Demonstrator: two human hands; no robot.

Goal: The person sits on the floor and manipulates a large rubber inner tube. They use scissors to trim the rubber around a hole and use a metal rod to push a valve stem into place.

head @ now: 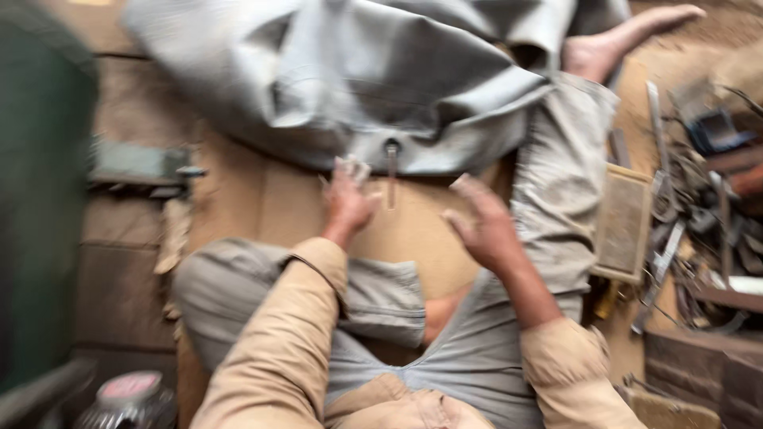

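Frame motion-blurred. Left hand (347,199) raised, wrist bent back, fingers (350,168) spread apart, tips touching lower edge of large grey cloth bag (342,79) lying on brown cardboard sheet (270,202) on floor. Right hand (481,226) open, fingers loosely apart, hovering just below bag edge, holding nothing. Small metal zip pull (391,171) hangs between hands. Heap of rusty metal tools (699,214) at right.
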